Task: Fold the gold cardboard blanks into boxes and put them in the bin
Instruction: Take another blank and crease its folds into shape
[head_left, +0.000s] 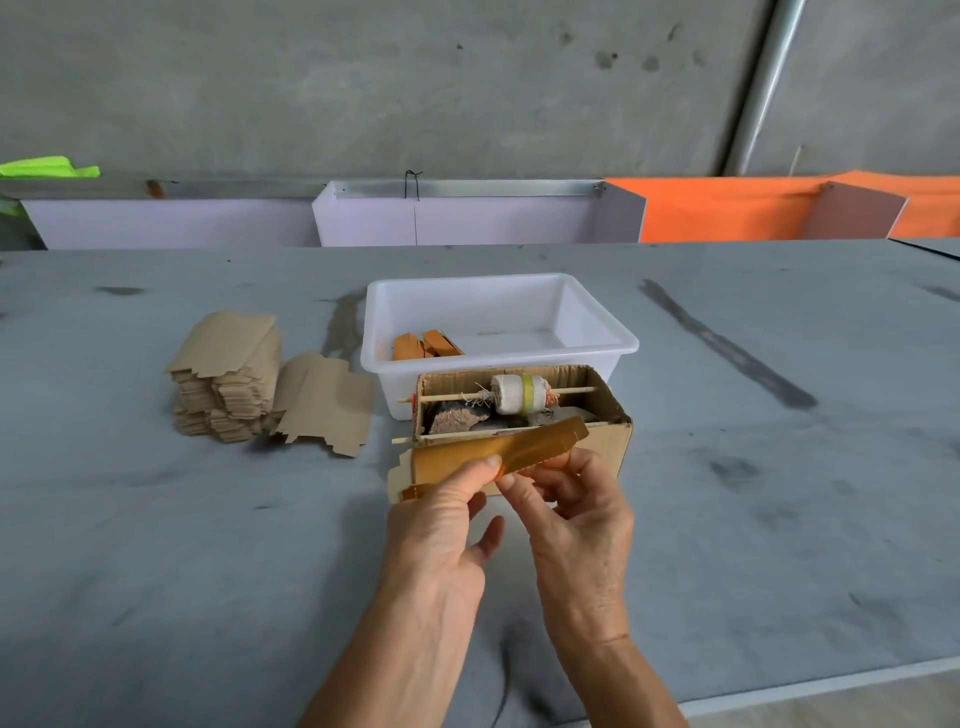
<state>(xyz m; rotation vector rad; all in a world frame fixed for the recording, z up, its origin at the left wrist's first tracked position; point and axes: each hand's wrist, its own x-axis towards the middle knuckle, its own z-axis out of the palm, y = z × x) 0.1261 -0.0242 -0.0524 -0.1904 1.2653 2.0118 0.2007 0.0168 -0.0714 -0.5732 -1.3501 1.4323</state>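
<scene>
A gold cardboard blank (524, 451), partly folded, is held above the table in front of me. My left hand (441, 514) pinches its lower left part with thumb and fingers. My right hand (571, 509) grips its right part, fingers curled behind it. A stack of flat blanks (228, 379), brown side up, lies at the left, with one loose blank (324, 402) beside it. The white plastic bin (597, 332) stands behind and holds two folded gold boxes (426, 345) in its front left corner.
An open brown cardboard box (608, 431) stands between the bin and my hands; a white spool on a stick (519, 393) lies across it. The grey table (779, 493) has white and orange panels along its far edge.
</scene>
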